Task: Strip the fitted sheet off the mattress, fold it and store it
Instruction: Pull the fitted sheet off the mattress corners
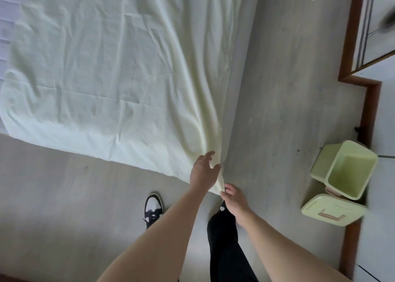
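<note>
Two bare forearms reach up from the bottom edge, nearest the camera, with a black trouser leg [224, 245] between them and a black-and-white shoe [153, 207] at about 7 o'clock from the hands. The left hand [204, 172] lies on the corner of the fitted sheet [106, 68], its fingers [210, 154] loosely spread and bent over a gathered ridge of cloth, the thumb side pressing the fold; whether it truly clamps the cloth cannot be told. The right hand [234, 199], just beside and at 5 o'clock from the left, pinches the very tip of the same corner between thumb and fingers [227, 188], closed together on the fabric.

The sheet is pale yellowish-white and wrinkled, spread flat over most of the upper left of the view, from 9 o'clock round to 12. Long creases run from its far edge down to the pinched corner, where the cloth is drawn into a narrow point. Its near edge lies along the grey wood-look floor [277, 89].

At 3 o'clock from the hands, well apart from them, a light green bin [344, 168] stands open beside a brown baseboard [372, 110], and its lid [333, 210] rests just below it at 4 o'clock.
</note>
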